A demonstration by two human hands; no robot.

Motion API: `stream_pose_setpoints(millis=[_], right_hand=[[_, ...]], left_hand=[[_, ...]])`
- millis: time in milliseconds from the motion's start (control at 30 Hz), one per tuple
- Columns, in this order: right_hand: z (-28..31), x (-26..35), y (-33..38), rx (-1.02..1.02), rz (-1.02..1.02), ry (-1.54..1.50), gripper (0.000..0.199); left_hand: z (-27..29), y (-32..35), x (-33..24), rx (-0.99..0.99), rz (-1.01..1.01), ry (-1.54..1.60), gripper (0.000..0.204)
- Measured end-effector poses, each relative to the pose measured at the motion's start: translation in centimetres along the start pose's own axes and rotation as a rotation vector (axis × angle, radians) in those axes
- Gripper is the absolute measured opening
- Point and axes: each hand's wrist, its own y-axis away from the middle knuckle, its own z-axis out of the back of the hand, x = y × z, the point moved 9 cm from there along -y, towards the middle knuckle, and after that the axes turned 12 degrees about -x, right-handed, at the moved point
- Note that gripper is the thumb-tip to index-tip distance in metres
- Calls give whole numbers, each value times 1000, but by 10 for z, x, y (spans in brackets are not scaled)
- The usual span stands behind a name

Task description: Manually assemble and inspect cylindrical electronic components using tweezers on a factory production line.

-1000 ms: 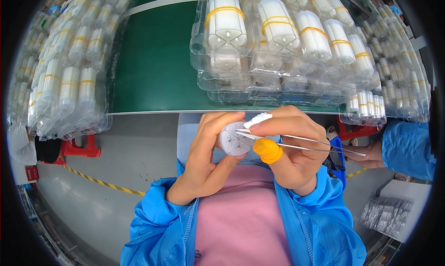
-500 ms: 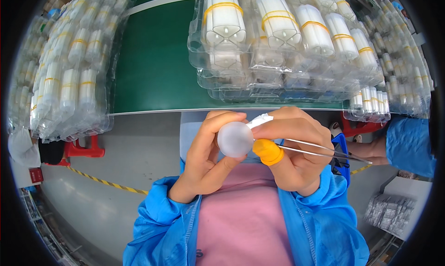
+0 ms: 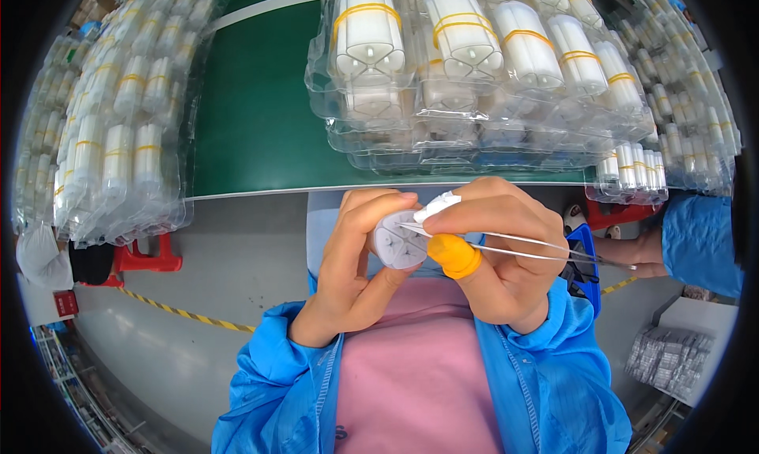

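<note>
My left hand (image 3: 352, 268) grips a small white cylindrical part (image 3: 398, 240), its round end face turned up toward me. My right hand (image 3: 506, 256) pinches thin metal tweezers (image 3: 514, 248), whose tips touch that end face. An orange finger cot (image 3: 453, 254) covers my right thumb and a white cot sits on the forefinger. Both hands are held close to my chest, just in front of the green table edge (image 3: 261, 187).
Clear plastic trays of white cylinders bound with yellow bands (image 3: 474, 66) are stacked on the green table ahead. More trays (image 3: 111, 138) lie at the left and far right. Another person's blue sleeve (image 3: 696, 240) shows at the right. A red stool (image 3: 146, 256) stands on the floor.
The white part has been turned in my left hand, so its grooved end face shows again. The tweezer tips are back on it. Both hands stay at about the same place.
</note>
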Motion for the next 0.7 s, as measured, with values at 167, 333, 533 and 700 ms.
stream_pose_setpoints(millis=[167,333,533,700], right_hand=[[-3,3,0,18,18,25,19],[-6,3,-2,9,20,-1,17],[0,-1,-1,0,18,-23,18],[-1,-2,0,-2,-12,-26,18]], left_hand=[[1,0,0,3,-18,1,53],[2,3,6,-7,79,86,53],[1,3,8,5,88,91,53],[1,3,9,-12,91,83,52]])
